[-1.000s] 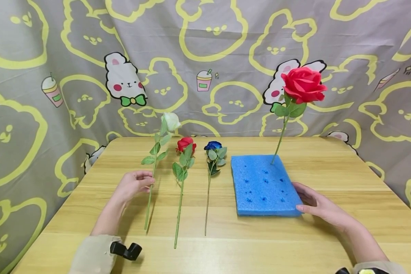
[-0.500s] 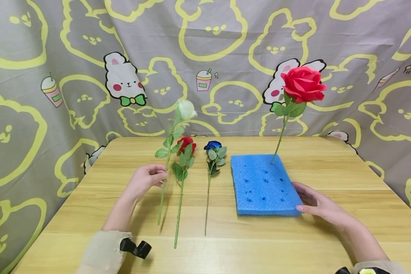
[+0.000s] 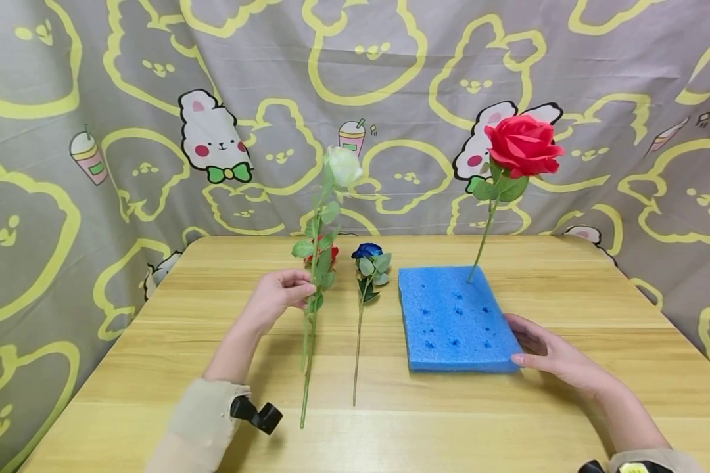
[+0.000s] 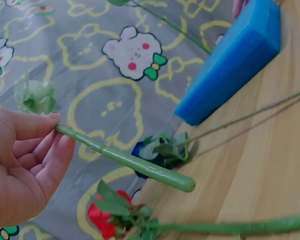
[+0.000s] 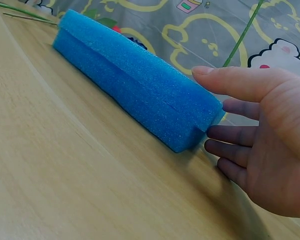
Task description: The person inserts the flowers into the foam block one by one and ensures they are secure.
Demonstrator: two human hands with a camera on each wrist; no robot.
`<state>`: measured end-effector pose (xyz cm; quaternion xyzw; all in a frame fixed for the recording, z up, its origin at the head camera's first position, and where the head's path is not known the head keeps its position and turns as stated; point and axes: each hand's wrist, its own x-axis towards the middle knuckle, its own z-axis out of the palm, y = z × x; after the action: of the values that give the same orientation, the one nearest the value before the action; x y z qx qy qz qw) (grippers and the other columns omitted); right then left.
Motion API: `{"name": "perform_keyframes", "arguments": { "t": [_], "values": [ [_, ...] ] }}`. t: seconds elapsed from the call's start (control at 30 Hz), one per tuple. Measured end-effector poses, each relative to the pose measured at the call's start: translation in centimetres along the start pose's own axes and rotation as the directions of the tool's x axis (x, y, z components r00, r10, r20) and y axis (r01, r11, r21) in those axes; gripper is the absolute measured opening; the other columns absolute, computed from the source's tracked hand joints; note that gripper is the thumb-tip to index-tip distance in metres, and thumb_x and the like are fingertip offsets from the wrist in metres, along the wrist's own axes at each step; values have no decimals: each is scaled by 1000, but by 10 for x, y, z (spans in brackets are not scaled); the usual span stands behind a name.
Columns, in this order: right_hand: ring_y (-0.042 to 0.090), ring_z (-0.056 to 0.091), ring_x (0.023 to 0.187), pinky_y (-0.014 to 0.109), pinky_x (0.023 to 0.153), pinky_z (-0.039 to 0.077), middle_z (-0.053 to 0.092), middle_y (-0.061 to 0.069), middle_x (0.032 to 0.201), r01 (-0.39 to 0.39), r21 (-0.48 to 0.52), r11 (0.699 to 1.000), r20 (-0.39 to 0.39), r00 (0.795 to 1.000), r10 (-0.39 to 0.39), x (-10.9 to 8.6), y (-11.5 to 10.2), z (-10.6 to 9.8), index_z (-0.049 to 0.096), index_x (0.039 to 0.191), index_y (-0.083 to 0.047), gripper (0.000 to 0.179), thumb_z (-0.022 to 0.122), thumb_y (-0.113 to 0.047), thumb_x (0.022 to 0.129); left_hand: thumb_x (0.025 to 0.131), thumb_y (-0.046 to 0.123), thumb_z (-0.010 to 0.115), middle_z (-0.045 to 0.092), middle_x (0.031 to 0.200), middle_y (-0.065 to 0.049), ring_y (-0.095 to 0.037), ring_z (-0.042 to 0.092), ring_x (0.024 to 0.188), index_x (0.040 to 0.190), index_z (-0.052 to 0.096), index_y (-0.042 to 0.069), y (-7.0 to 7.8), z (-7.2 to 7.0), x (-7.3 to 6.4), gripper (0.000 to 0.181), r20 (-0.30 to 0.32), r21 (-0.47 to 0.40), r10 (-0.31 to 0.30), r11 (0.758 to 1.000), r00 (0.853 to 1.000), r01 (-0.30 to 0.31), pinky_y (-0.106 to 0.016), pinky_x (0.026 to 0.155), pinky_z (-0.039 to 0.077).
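Observation:
My left hand (image 3: 281, 295) pinches the green stem of a white artificial rose (image 3: 344, 165) between thumb and fingers. The rose is raised off the table, bloom upward. In the left wrist view, the cut stem end (image 4: 182, 182) points away from the palm. Behind it lies a red rose (image 4: 102, 217), partly covered in the head view. A blue rose (image 3: 367, 250) lies to its right. My right hand (image 3: 553, 355) rests against the right side of a blue foam block (image 3: 440, 282), fingers fairly straight, thumb at its upper edge. A large red rose (image 3: 523, 146) stands in the block's far right corner.
Several small holes dot the foam's top. The wooden table (image 3: 384, 440) runs back to a grey patterned curtain (image 3: 390, 79). A black wrist mount (image 3: 257, 414) is strapped to the left sleeve.
My left hand has moved right and slightly up with the white rose, which now overlaps the lying red rose in the head view. The right hand and foam block stay put.

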<state>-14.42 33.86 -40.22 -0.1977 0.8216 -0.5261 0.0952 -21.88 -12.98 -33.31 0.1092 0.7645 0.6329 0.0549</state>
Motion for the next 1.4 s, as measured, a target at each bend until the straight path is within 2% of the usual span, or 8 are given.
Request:
{"name": "perform_keyframes", "arguments": {
  "t": [0.23, 0.43, 0.5, 0.63, 0.83, 0.97, 1.2, 1.4],
  "values": [
    [-19, 33, 115, 4, 92, 31, 18, 38, 144, 6, -2, 1000, -3, 1000, -6, 0, 1, 0, 18, 141, 14, 63, 54, -3, 92, 87, 1, 63, 63, 84, -11, -13, 60, 67, 103, 57, -14, 8, 18, 12, 22, 14, -14, 10, 1000, 1000, -9, -27, 63, 55],
    [-19, 34, 115, 4, 91, 32, 19, 39, 143, 13, -14, 1000, -7, 1000, -13, 0, 2, 1, 19, 140, 15, 63, 55, -3, 92, 87, -1, 62, 64, 81, -5, -12, 60, 69, 102, 57, -14, 15, 38, 21, 20, 33, -12, 49, 999, 998, -48, -28, 63, 56],
    [-19, 34, 115, 5, 91, 32, 19, 39, 143, 12, -14, 1000, -9, 1000, -12, 0, 2, 1, 20, 140, 15, 63, 55, -3, 92, 86, -1, 63, 64, 82, -6, -16, 61, 71, 101, 58, -14, 18, 44, 24, 19, 34, 0, 63, 998, 997, -63, -30, 64, 56],
    [-19, 34, 115, 5, 91, 32, 20, 39, 143, 11, -14, 1000, -9, 1000, -11, 0, 3, 1, 20, 141, 15, 62, 55, -4, 92, 86, 0, 64, 65, 85, -12, -25, 64, 73, 100, 61, -12, 23, 56, 31, 19, 24, 40, 86, 995, 996, -87, -33, 66, 57],
    [-19, 34, 115, 5, 92, 31, 20, 38, 144, 13, -11, 1000, -14, 1000, -13, -1, 5, 1, 20, 141, 14, 63, 55, -4, 92, 86, 1, 65, 64, 86, -12, -16, 62, 67, 99, 63, -8, 32, 72, 40, 16, 14, 54, 99, 994, 995, -100, -35, 67, 57],
    [-19, 34, 115, 5, 92, 31, 20, 38, 143, 16, -12, 1000, -20, 1000, -16, -1, 5, 1, 20, 141, 14, 62, 55, -3, 92, 86, 4, 66, 64, 87, -12, -20, 64, 70, 99, 64, -7, 36, 81, 46, 16, 13, 64, 128, 990, 992, -129, -32, 67, 57],
    [-19, 34, 115, 5, 91, 32, 21, 38, 143, 11, -17, 1000, -19, 1000, -11, -1, 4, 1, 20, 141, 14, 62, 54, -4, 92, 85, 3, 66, 66, 87, -15, -25, 64, 75, 101, 65, -7, 45, 98, 58, 19, -24, 18, 180, 984, 983, -179, -39, 73, 56],
    [-19, 34, 114, 5, 91, 32, 21, 37, 143, 7, -16, 1000, -21, 1000, -7, -1, 4, 1, 20, 141, 14, 63, 55, -5, 92, 86, 5, 66, 67, 87, -15, -33, 65, 81, 102, 66, -6, 50, 112, 68, 19, -54, 7, 214, 977, 975, -214, -31, 71, 56]
  ]
}}
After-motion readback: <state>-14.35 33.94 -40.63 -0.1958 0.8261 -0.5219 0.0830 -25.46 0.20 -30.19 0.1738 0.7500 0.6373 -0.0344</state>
